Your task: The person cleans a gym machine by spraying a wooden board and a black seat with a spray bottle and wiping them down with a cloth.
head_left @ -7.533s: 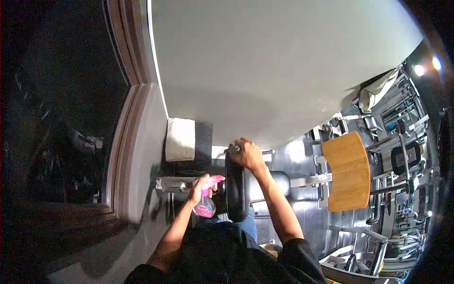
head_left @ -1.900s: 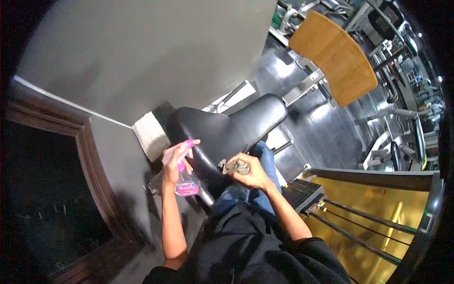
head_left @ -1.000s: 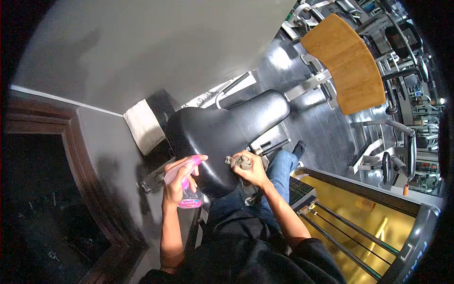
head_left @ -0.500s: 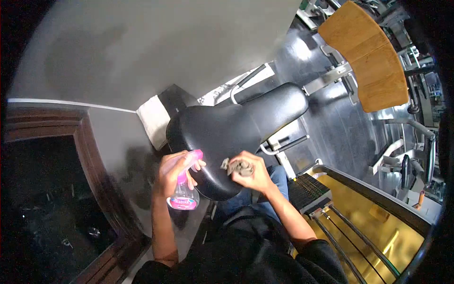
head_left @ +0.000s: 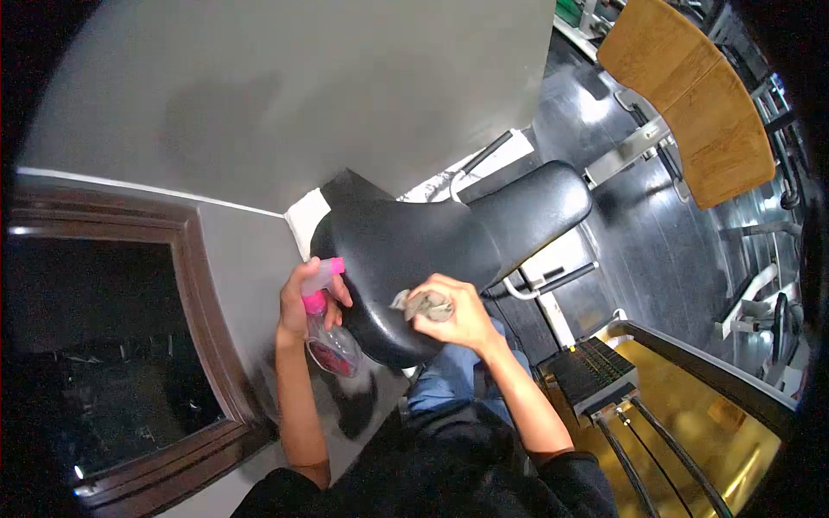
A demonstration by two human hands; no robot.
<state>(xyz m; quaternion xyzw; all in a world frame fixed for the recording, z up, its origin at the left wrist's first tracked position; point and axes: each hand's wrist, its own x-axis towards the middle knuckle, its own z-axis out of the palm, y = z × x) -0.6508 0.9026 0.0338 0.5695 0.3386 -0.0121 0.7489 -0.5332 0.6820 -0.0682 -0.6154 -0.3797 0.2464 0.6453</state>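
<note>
My left hand (head_left: 302,298) is closed around the neck of a clear spray bottle (head_left: 335,350) with a pink-and-white trigger head. The bottle is tilted, its nozzle pointing right over the edge of a black padded gym seat (head_left: 406,242). Bunched in my right hand (head_left: 458,318) is a greyish cloth (head_left: 427,305), with a loose end sticking out to the left. That hand is close over the near part of the seat, fingers curled around the cloth.
A grey wall (head_left: 345,86) runs behind the seat, and a dark brown window frame (head_left: 203,302) is at left. To the right stand a black weight stack (head_left: 596,371) with guide rods, a grip handle (head_left: 566,276) and a curved wooden panel (head_left: 691,104).
My left hand has turned the bottle, so its base now swings right and its label faces away. The view has shifted slightly; my right hand keeps the cloth over the seat.
</note>
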